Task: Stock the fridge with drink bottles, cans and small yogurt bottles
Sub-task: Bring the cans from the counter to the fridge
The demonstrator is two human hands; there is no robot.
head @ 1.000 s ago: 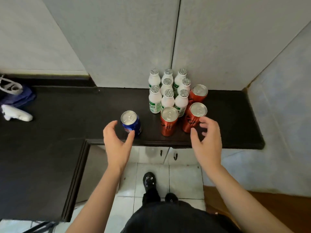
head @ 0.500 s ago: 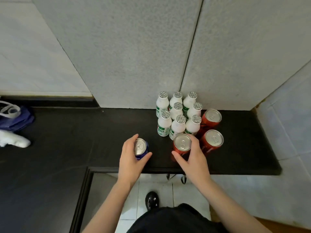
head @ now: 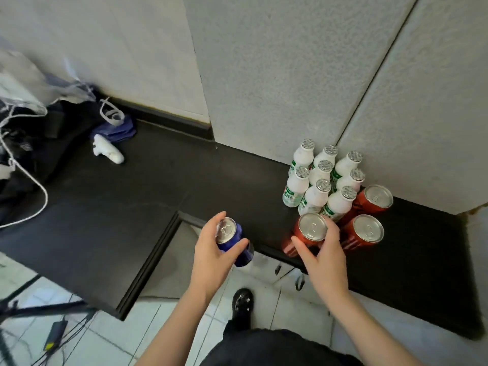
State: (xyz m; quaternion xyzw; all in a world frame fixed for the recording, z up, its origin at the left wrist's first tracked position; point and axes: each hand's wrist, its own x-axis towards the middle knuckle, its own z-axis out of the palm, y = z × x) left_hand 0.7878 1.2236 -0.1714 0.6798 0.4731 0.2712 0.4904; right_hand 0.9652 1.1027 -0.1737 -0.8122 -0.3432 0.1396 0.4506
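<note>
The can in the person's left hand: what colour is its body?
Dark blue, with a silver top; the can shows best in the head view, held by the left hand.

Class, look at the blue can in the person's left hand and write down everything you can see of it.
The blue can is a slim drinks can, apparently metal, with a glossy dark blue body and a silver top whose pull tab looks unopened. It is tilted, its top leaning toward the camera and to the left. The left hand grips it, thumb on one side and fingers on the other. It appears lifted over the front edge of the black counter, apart from the other drinks. Any label print is too blurred to read.
</note>
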